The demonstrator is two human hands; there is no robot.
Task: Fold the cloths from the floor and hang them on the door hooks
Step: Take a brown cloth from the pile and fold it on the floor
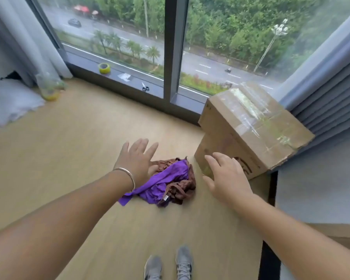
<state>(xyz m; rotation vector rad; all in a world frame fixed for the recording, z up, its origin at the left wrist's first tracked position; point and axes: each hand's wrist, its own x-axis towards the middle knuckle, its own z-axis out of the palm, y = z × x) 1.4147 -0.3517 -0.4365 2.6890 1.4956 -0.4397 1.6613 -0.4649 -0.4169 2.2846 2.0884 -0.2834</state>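
The pale wood-look floor (73, 150) carries everything you need here, and its far edge runs along the tall glass window (117, 35); no door or door hooks are in view, so you will have to turn away from this corner with cloth in hand, and a loose fold could fall open on that walk. Beside the heap, near the floor's right edge, stand the taped brown cardboard boxes (249, 126), one stacked crookedly on another; your right hand (228, 176) is spread just in front of the lower box, and a wide sweep could knock the tilted top one. The heap itself lies on the floor between your two hands, just ahead of your grey shoes (168, 263): a crumpled purple cloth (160, 182) draped across a crumpled brown cloth (180, 188), the two tangled together. The likeliest slip is that you lift both at once, since the brown fabric shows on both sides of the purple and seems wrapped around it; pull one and the other will probably drag along or drop halfway. Your left hand (135, 160), with a thin metal bangle (127, 174) at the wrist, hovers over the heap's left end with fingers splayed and released, holding nothing; the right is likewise unclenched and empty. Whether either hand touches the fabric is hard to tell. Small items sit on the window sill, a yellow tape roll (104, 68) and scissors (145, 87), well apart from the heap and unlikely to matter.
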